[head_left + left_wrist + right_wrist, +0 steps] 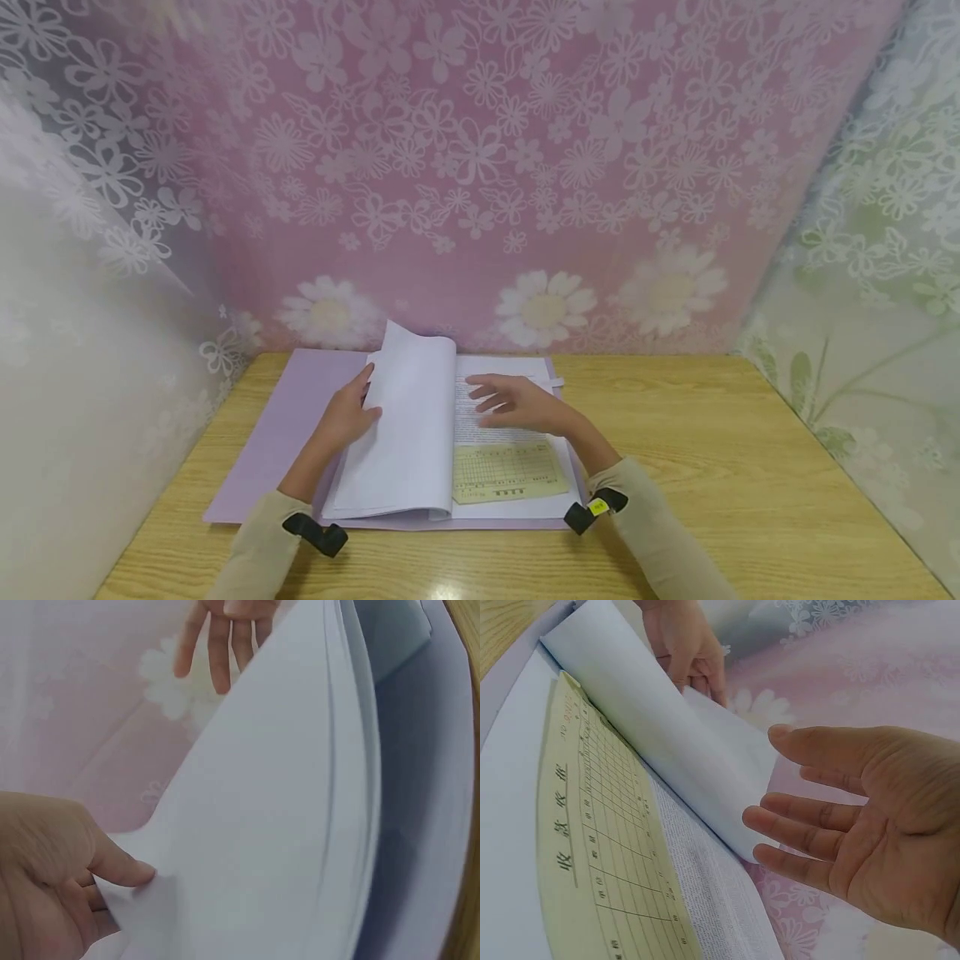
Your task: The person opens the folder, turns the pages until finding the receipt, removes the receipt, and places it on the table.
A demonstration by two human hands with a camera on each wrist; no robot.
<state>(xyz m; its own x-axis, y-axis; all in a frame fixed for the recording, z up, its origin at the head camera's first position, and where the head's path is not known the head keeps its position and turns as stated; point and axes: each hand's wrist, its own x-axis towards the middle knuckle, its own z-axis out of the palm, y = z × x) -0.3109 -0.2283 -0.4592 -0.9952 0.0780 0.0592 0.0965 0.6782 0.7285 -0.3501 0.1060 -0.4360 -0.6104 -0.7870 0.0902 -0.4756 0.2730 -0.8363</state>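
Observation:
A lilac folder [285,437] lies spread on the table with white sheets [405,425] turned over to its left side. My left hand [348,415] pinches the outer edge of those sheets between thumb and fingers, clearest in the left wrist view, where the paper bows upward. My right hand [525,404] hovers over the printed page [491,433] on the right, its fingers spread and holding nothing. Below it, a yellow receipt slip [510,473] with a printed grid rests on the right-hand pages; its lettering shows large in the right wrist view.
A white tab [556,382] sticks out at the folder's right edge. The wooden table [697,450] extends to both sides. A pink flowered backdrop [465,208] stands directly behind it, with pale patterned sheets at left and right.

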